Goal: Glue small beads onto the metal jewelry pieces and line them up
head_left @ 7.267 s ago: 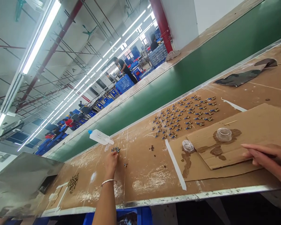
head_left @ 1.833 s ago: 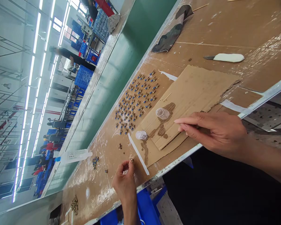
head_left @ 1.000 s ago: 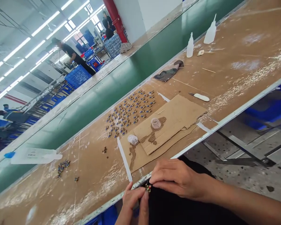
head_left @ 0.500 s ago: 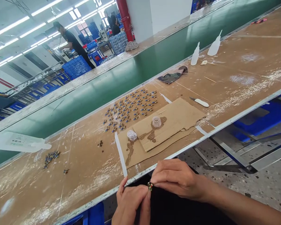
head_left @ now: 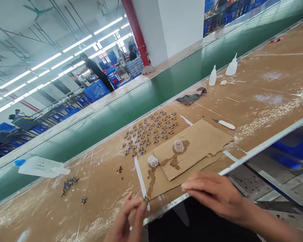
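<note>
My left hand (head_left: 127, 222) is at the table's near edge, thumb and forefinger pinched on a tiny gold-coloured piece (head_left: 146, 200). My right hand (head_left: 214, 196) hovers just right of it over the metal table edge (head_left: 255, 149), its fingers stretched out together with nothing visible in them. Beyond the hands lies a stained cardboard sheet (head_left: 199, 148) with two small clear cups (head_left: 178, 146) (head_left: 153, 161) on it. Behind that, several small blue-and-gold pieces (head_left: 150, 132) stand in rows.
A white squeeze bottle (head_left: 41, 167) lies at the left beside a loose pile of pieces (head_left: 69, 183). A white-handled knife (head_left: 223, 124), a dark cloth (head_left: 192, 97) and two upright glue bottles (head_left: 212, 75) are to the right. A green conveyor belt (head_left: 141, 97) runs behind; people work far off.
Both hands have risen from my lap to the table edge and moved apart. The left still pinches the small piece; the right has let go and stretched its fingers out.
</note>
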Action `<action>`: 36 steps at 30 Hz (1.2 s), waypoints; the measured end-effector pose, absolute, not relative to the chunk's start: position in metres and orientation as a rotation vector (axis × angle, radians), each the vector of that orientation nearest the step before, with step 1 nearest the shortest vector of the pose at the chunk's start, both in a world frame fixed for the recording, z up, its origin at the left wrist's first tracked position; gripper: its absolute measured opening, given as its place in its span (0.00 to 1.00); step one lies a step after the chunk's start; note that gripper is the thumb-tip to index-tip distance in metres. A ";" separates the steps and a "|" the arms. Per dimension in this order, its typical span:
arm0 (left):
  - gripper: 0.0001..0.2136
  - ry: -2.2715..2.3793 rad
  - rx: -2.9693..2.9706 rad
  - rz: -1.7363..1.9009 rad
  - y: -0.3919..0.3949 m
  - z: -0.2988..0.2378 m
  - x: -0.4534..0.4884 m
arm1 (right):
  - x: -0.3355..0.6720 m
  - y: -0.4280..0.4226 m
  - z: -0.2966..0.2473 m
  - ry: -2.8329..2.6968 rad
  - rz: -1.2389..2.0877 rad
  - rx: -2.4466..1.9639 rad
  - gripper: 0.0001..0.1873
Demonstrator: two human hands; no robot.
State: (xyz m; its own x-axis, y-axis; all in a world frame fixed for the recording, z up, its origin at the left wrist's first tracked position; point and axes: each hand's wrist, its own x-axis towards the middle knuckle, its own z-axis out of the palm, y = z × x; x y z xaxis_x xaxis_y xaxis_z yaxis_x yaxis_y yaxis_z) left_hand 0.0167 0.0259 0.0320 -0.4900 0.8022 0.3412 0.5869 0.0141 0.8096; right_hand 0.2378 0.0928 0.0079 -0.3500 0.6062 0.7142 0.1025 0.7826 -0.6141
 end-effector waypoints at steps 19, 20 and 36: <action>0.05 1.912 1.811 0.925 0.201 0.040 -0.019 | 0.247 0.124 0.001 -1.699 0.256 -0.815 0.11; 0.06 1.947 1.812 0.940 0.196 0.045 -0.027 | 0.247 0.124 -0.001 -1.704 0.255 -0.825 0.11; 0.12 2.232 1.955 0.622 0.103 0.024 -0.125 | 0.254 0.119 -0.040 -1.823 0.194 -0.983 0.12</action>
